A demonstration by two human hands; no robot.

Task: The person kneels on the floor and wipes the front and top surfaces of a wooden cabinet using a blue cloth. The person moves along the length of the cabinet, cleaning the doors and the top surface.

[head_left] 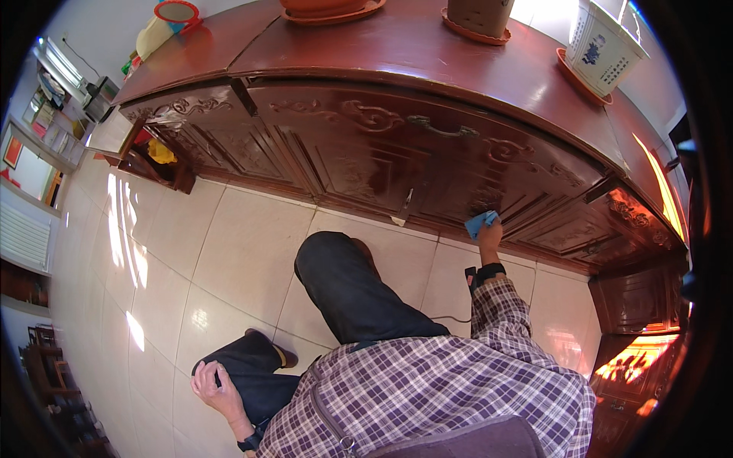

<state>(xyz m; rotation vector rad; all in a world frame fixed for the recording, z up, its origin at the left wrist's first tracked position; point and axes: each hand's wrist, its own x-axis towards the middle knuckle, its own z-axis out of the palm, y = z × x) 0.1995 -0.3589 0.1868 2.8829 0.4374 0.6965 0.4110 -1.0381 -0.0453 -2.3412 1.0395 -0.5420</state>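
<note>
Cloth (479,222), blue and bunched, is at the low carved front of the brown cabinet (351,164), right of the door handle (408,198), and looks to be touching the wood. The right hand (492,232) pinches it between thumb and fingers, the cloth poking out on the hand's left side; how each finger sits is too small to tell. The right arm reaches forward, away from the body, with the forearm nearly straight ahead and the plaid sleeve (500,307) ending short of a black wristband (489,272).

The left hand (219,391) lies well apart from the cloth, at the left knee of the dark trousers (256,374). Its fingers are loosely bent, with a gap between thumb and fingers. The left forearm comes up from the lower edge, a dark band (249,442) about the wrist. Both knees are bent, the right one pointing toward the cabinet, over the pale tiled floor (244,237). Potted plants' containers, including a white pot (603,52), stand on the cabinet top.
</note>
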